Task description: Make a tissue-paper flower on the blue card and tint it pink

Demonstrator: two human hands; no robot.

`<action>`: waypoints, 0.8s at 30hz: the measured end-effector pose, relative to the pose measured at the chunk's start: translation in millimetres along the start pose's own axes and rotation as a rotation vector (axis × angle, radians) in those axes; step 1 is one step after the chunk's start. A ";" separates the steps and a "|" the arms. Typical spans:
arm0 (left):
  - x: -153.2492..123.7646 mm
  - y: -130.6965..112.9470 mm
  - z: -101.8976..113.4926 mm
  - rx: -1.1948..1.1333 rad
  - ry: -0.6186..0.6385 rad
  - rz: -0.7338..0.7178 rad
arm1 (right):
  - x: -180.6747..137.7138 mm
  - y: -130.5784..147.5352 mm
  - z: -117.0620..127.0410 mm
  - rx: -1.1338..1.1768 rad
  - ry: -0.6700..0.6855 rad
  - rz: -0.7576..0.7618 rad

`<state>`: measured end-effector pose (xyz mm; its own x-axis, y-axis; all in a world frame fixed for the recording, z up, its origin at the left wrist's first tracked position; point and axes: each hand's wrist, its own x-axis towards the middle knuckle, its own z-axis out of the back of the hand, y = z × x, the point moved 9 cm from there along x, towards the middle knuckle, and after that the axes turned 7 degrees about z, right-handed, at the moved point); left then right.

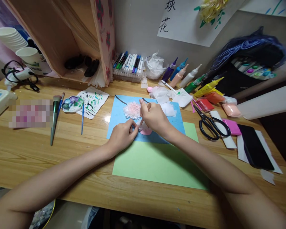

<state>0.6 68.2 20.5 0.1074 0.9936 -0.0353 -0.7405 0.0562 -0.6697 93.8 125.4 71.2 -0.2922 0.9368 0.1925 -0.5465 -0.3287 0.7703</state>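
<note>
A blue paper sheet [119, 117] lies on the wooden desk [38, 152], overlapping a light green sheet [157, 165]. A fluffy pale pink tissue flower [131, 109] sits on the blue sheet. My right hand [153, 117] is closed round a thin brown stick [145, 113] held upright, its lower end at a pink tissue piece [145, 130]. My left hand [121, 135] is closed in a pinch on the edge of that pink tissue piece, touching the right hand.
Black scissors [212, 124], clay blocks [206, 103] and a black card [255, 146] lie at the right. Paint bottles [181, 74], a marker box [128, 65] and white tissue pieces [168, 108] stand behind. Brushes [54, 117], a paint-smeared paper [92, 101] and paper cups [11, 39] are left.
</note>
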 end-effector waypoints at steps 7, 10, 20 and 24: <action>-0.4 1.6 2.2 0.007 -0.001 0.006 | 6.1 -5.4 35.2 0.259 0.003 0.031; -0.7 2.8 4.2 -0.015 0.014 0.031 | -8.1 -30.1 88.5 0.258 -0.277 0.106; -3.4 6.7 10.9 -0.202 0.015 0.070 | -35.5 -81.0 66.2 -0.337 -0.085 0.334; -2.7 7.5 11.4 -0.219 0.009 0.083 | -39.5 -83.3 74.8 -0.414 -0.153 0.278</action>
<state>-12.8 67.0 24.0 0.0594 0.9929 -0.1028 -0.5855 -0.0488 -0.8092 209.5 124.7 45.0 -0.3694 0.8040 0.4660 -0.7379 -0.5586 0.3788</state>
